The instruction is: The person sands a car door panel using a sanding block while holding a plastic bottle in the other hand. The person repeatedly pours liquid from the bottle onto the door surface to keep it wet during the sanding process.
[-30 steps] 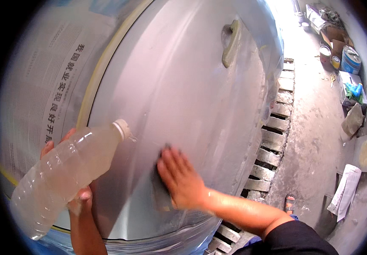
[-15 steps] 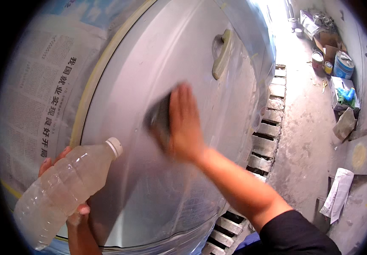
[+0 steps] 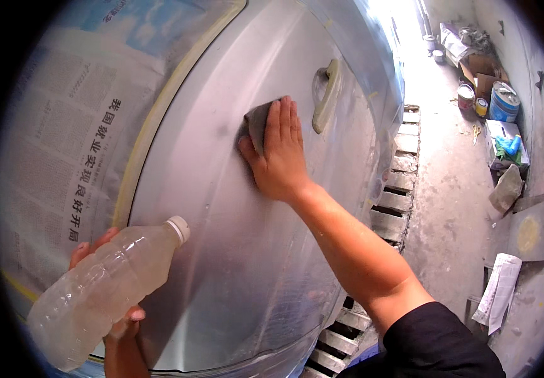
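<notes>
My right hand (image 3: pixel 281 157) lies with its palm and fingers pressed over a dark grey piece of sandpaper (image 3: pixel 258 123), holding it against the silvery-grey car door (image 3: pixel 240 252). Part of the sheet sticks out to the left of the fingers. Just right of the fingertips is the door handle (image 3: pixel 327 97), yellowish and apart from the hand. At the lower left my left hand (image 3: pixel 125 324) wraps round a clear plastic bottle (image 3: pixel 114 277) with a white cap. Cloudy liquid seems to fill much of it. The bottle tilts, cap up toward the door, and hides most of that hand.
Newspaper (image 3: pixel 57 132) with yellowish masking tape (image 3: pixel 152 123) covers the panel left of the door. A slotted drain cover (image 3: pixel 390 201) runs along the floor to the right. Cans, including a blue bucket (image 3: pixel 504 104), a box (image 3: pixel 502 135) and a paper roll (image 3: pixel 499 290) line the wall.
My right hand has slid up and slightly right across the door with the sandpaper. The bottle in my left hand sits slightly lower and further right in view.
</notes>
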`<state>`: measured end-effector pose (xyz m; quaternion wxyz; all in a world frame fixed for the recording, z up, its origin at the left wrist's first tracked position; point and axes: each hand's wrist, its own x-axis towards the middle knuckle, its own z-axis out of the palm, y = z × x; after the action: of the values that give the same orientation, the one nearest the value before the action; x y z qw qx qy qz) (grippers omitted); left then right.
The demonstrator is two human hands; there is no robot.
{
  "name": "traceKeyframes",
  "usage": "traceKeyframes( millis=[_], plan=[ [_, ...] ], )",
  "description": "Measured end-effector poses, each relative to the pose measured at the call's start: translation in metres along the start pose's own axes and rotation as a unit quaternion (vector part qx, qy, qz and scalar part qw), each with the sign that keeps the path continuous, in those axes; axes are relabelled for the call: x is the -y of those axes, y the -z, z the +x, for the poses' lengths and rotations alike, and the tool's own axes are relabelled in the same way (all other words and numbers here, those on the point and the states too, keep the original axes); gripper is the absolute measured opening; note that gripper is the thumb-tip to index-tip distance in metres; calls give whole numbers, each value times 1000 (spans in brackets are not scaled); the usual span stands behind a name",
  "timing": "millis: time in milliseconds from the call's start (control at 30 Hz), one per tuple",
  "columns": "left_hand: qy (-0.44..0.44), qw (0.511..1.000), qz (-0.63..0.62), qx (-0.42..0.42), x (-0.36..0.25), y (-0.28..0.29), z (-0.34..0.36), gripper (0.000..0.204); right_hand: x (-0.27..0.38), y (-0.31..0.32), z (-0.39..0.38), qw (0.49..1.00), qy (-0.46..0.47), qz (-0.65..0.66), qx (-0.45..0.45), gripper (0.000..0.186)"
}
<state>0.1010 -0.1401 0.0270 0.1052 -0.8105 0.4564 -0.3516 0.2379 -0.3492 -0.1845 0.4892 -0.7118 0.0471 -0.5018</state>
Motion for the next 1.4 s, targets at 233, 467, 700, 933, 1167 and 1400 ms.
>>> traceKeyframes(
  millis=[233,467,700,933,1167,1400],
  plan=[
    [188,957,-220,-15,44,7,-46,111,40,11,-122,980,99,104,137,91],
    [276,861,-422,-75,15,-9,-12,121,2,8,7,997,37,48,48,88],
    [213,899,-367,-107,54,-37,16,88,26,13,-67,973,99,143,151,96],
    [173,872,-434,-146,79,-80,72,82,21,3,-45,977,105,92,162,86],
    [234,840,-484,-72,79,-92,87,84,5,6,25,996,68,34,52,91],
    [207,838,-492,-114,82,-91,91,88,55,20,-100,968,162,89,172,80]
  ],
)
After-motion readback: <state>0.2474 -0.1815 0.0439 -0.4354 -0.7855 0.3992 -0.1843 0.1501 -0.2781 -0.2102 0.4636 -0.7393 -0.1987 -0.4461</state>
